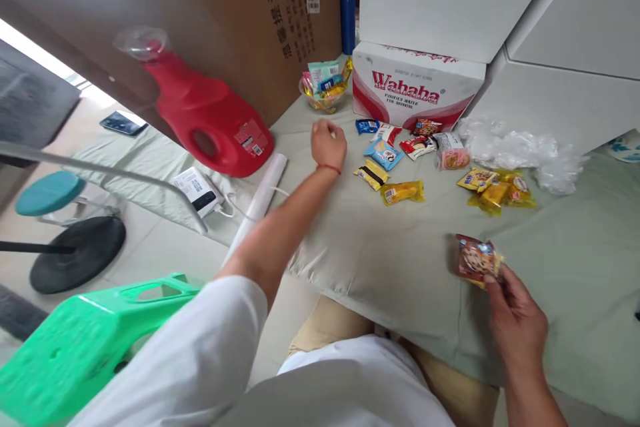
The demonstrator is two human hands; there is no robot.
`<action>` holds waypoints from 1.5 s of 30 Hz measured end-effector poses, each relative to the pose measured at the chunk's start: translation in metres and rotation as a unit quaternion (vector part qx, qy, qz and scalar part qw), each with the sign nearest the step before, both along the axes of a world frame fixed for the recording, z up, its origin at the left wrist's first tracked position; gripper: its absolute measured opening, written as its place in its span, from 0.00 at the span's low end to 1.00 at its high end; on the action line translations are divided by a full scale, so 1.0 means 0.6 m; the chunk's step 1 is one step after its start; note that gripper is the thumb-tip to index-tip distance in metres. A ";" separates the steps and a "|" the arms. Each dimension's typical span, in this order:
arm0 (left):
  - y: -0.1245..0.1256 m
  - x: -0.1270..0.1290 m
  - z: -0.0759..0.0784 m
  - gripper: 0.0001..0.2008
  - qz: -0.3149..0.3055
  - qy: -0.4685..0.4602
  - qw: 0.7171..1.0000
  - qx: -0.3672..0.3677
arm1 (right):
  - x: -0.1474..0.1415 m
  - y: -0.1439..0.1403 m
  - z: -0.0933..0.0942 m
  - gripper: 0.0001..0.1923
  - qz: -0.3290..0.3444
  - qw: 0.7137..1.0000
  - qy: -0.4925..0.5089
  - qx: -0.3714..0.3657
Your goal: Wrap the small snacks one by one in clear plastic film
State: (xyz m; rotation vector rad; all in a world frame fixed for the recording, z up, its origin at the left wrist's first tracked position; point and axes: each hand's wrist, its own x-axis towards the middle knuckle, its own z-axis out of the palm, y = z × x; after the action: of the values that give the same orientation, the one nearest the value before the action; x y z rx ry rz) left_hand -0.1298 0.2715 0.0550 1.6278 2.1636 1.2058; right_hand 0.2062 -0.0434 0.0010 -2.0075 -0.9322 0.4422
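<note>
A right hand (520, 317) pinches a brown, square plastic packet printed with a chocolate-chip cookie (475, 259) between thumb and fingers, holding it by one edge above the near part of a pale green cloth (390, 253). Across the cloth, the left hand (329, 145), a red cord at its wrist, hangs with fingers curled inward; whether it grips anything cannot be told.

Just beyond the left hand, a clear plastic bowl (319, 105) holds a heap of brightly wrapped snacks. To that hand's right lie a light blue snack packet (384, 153), a small yellow packet with a dark band (371, 174), a long yellow see-through packet (403, 192) and a red-and-white packet (418, 147). Farther right, a cluster of yellow packets (495, 190) rests near a crumpled heap of clear plastic wrap (520, 147).

Behind the snacks stands a white-and-red cardboard box lettered "Wahaha" (415, 87). At left, a large red plastic jug (215, 113) stands against a tall brown cardboard panel (225, 13), near one end of a long white roll (255, 207). A bright green plastic stool (65, 347) fills the lower left corner.
</note>
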 end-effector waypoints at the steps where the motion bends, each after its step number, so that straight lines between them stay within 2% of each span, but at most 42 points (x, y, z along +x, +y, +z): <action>1: 0.046 -0.014 0.005 0.05 0.001 0.020 1.000 0.000 | 0.013 -0.008 -0.005 0.38 -0.020 1.000 -0.012 -0.007; 3: 0.123 -0.037 0.012 0.10 -0.027 0.042 0.999 0.001 | 0.033 -0.023 -0.018 0.39 -0.053 0.998 -0.014 -0.023; 6: 0.198 -0.063 0.012 0.13 -0.063 0.070 0.995 -0.019 | 0.047 -0.036 -0.039 0.39 -0.082 0.996 0.009 -0.033; 9: 0.237 -0.084 0.003 0.12 -0.065 0.101 0.990 -0.069 | 0.047 -0.038 -0.048 0.40 -0.087 0.995 0.014 -0.038; 12: 0.240 -0.096 -0.010 0.05 -0.066 0.114 0.988 -0.081 | 0.042 -0.036 -0.041 0.41 -0.078 0.996 0.014 -0.037; 13: 0.231 -0.097 -0.016 0.03 -0.069 0.115 0.988 -0.079 | 0.040 -0.035 -0.038 0.42 -0.075 0.996 0.012 -0.035; 16: 0.176 -0.096 -0.036 0.08 -0.082 0.122 0.987 -0.069 | 0.036 -0.034 -0.033 0.42 -0.072 0.997 0.001 -0.034; 20: 0.049 -0.087 -0.058 0.10 -0.115 0.139 0.982 -0.052 | 0.038 -0.034 -0.042 0.41 -0.074 0.997 0.004 -0.009; 22: -0.023 -0.080 -0.058 0.12 -0.147 0.149 0.978 -0.015 | 0.041 -0.034 -0.050 0.40 -0.073 0.997 0.008 0.001; 25: -0.124 -0.065 -0.047 0.11 -0.180 0.132 0.974 0.022 | 0.047 -0.034 -0.060 0.40 -0.068 0.998 0.011 0.007; 27: -0.176 -0.056 -0.040 0.10 -0.191 0.121 0.974 0.022 | 0.049 -0.034 -0.064 0.41 -0.063 0.998 0.015 0.015; 29: -0.207 -0.049 -0.039 0.10 -0.205 0.137 0.969 0.009 | 0.049 -0.032 -0.065 0.41 -0.060 0.998 0.016 0.023; 31: -0.216 -0.045 -0.041 0.12 -0.216 0.176 0.960 -0.013 | 0.047 -0.030 -0.063 0.40 -0.058 0.998 0.017 0.029; 34: -0.206 -0.040 -0.044 0.16 -0.237 0.209 0.949 -0.026 | 0.044 -0.028 -0.058 0.40 -0.051 0.998 0.022 0.035; 36: -0.200 -0.035 -0.038 0.17 -0.255 0.198 0.947 -0.001 | 0.043 -0.028 -0.056 0.40 -0.048 0.998 0.022 0.035; 39: -0.204 -0.013 -0.017 0.18 -0.273 0.167 0.946 0.061 | 0.043 -0.028 -0.058 0.40 -0.049 0.998 0.024 0.035; 42: -0.197 0.035 0.014 0.15 -0.280 0.089 0.950 0.104 | 0.044 -0.028 -0.063 0.39 -0.053 0.997 0.028 0.040; 45: -0.142 0.110 0.037 0.10 -0.246 -0.115 0.957 0.106 | 0.043 -0.028 -0.066 0.38 -0.056 0.997 0.027 0.046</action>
State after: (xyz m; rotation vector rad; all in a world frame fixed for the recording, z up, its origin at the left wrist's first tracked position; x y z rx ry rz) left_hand -0.0638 0.1863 0.0771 1.8478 1.4122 1.4061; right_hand 0.2322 -0.0602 -0.0384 -1.9445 -0.7888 0.3820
